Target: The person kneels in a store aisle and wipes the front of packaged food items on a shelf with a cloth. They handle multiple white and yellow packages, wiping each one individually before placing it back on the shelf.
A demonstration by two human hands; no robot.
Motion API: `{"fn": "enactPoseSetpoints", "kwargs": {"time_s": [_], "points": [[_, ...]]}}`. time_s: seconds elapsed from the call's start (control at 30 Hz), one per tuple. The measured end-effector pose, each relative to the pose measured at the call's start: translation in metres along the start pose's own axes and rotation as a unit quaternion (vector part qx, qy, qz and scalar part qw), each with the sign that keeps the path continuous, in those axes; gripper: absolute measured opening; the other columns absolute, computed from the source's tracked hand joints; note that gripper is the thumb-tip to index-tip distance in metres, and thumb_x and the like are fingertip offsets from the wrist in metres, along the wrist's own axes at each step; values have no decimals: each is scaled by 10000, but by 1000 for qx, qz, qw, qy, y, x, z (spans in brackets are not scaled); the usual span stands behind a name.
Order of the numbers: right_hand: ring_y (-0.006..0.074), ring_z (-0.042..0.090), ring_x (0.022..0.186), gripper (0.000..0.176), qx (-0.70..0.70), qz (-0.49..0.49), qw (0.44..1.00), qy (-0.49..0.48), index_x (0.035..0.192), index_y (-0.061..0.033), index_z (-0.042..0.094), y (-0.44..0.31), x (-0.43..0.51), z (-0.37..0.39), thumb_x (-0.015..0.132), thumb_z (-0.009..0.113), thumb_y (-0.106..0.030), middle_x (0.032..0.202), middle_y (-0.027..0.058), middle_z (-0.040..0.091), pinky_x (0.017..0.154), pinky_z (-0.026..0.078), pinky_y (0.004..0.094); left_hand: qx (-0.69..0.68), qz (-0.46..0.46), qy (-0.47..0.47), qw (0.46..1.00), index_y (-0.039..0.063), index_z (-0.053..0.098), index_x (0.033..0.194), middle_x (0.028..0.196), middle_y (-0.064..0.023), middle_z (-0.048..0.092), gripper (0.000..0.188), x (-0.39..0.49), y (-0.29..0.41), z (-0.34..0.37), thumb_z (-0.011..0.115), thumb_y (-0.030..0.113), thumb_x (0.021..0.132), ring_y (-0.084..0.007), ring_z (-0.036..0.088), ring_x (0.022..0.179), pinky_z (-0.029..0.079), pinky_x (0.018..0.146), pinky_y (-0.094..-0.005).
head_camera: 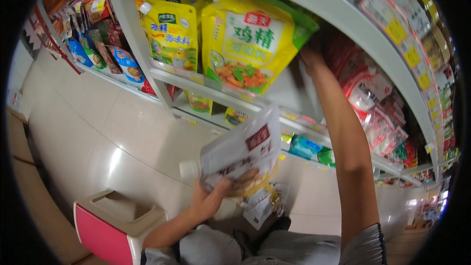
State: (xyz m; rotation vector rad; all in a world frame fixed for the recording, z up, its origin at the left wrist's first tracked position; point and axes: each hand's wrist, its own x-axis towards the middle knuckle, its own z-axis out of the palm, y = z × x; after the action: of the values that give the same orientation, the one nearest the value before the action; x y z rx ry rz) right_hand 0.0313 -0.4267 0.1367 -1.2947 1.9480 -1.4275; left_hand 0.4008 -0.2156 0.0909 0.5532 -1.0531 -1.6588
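My left hand (211, 197) grips a white spouted seasoning pouch (239, 151) by its lower part, its white cap pointing left. Deep inside the shelf reaches my right hand (312, 53), its fingers hidden behind a large yellow and green chicken seasoning pouch (250, 40) standing at the shelf front. Whether the right hand holds something cannot be seen. Left of the large pouch is a smaller yellow seasoning pouch (173, 36) with a white cap. More spouted pouches (259, 204) lie on the floor by my feet.
The grey metal shelf (143, 33) has an upright post and a lip with price tags. Red and white bags (371, 92) fill the right section. Other packets (125, 62) stand at the left. A pink and beige plastic stool (105, 232) is on the tiled floor at lower left.
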Motion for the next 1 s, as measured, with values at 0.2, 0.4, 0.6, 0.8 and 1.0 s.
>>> {"fn": "enactPoseSetpoints", "kwargs": {"time_s": [0.2, 0.4, 0.6, 0.8, 1.0], "points": [[232, 468, 1075, 421, 59, -84, 995, -11, 1273, -82, 376, 33, 68, 1, 882, 464, -210, 1265, 114, 429, 876, 413, 361, -30, -36, 12, 999, -41, 430, 1195, 1109, -104, 551, 362, -5, 10, -21, 518, 120, 884, -171, 520, 1012, 409, 891, -319], [203, 494, 1018, 399, 152, 154, 976, 24, 1258, -87, 402, 17, 62, 5, 889, 461, -229, 1229, 114, 459, 826, 427, 349, -25, -92, -28, 995, -38, 436, 1195, 1101, -97, 553, 354, 2, 8, -10, 510, 123, 889, -151, 521, 989, 427, 854, -303], [156, 523, 865, 352, 221, 62, 971, 63, 1208, -84, 462, -39, -59, -11, 894, 453, -243, 1135, 117, 517, 719, 433, 316, 56, -60, -82, 993, -40, 484, 1150, 1037, -84, 576, 297, 24, 8, 9, 518, 76, 879, -135, 535, 931, 435, 817, -284], [141, 591, 712, 459, 128, 8, 984, -123, 1247, -22, 439, -102, -227, -90, 888, 477, -306, 1073, 129, 564, 498, 420, 223, 111, 116, -212, 964, -30, 508, 1131, 1054, -118, 556, 301, 91, 8, 61, 555, 67, 850, -161, 533, 947, 419, 825, -289], [181, 618, 649, 326, 57, 5, 998, -14, 1109, 35, 418, -103, -191, -105, 856, 539, -131, 934, 149, 561, 511, 477, 249, 73, 8, -224, 972, -20, 555, 1053, 934, -100, 630, 303, 168, -23, 131, 627, 157, 819, -153, 585, 841, 461, 767, -293]]}}
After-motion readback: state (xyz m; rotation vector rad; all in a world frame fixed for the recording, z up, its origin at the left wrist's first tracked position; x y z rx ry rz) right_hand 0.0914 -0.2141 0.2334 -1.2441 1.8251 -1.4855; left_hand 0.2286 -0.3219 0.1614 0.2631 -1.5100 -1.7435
